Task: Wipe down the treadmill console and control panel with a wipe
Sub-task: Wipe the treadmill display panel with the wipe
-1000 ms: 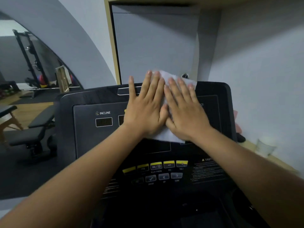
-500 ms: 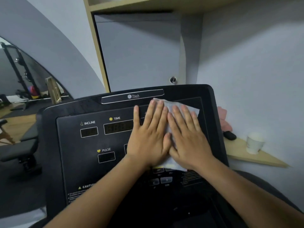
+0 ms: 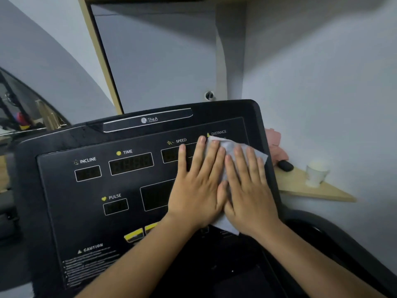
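Note:
The black treadmill console (image 3: pixel 90 211) fills the lower view, with labelled displays for incline, time, speed, distance and pulse. A white wipe (image 3: pixel 233 147) lies flat on its right part, under the distance label. My left hand (image 3: pixel 196 190) and my right hand (image 3: pixel 249 194) press side by side on the wipe, palms down, fingers stretched out and pointing up the panel. The wipe shows above the fingertips and below my right wrist. Yellow buttons (image 3: pixel 134 235) on the control panel peek out under my left forearm; the rest of that row is hidden.
A wooden corner shelf (image 3: pixel 309 190) to the right of the console carries a white cup (image 3: pixel 315 173), a small black object (image 3: pixel 284 165) and something pink (image 3: pixel 275 145). A grey wall and a wood-framed panel stand behind. Gym gear shows at far left.
Both hands have slid the wipe down from the console's top edge and to the right, onto the panel's right part. The view has shifted, so the left displays now show.

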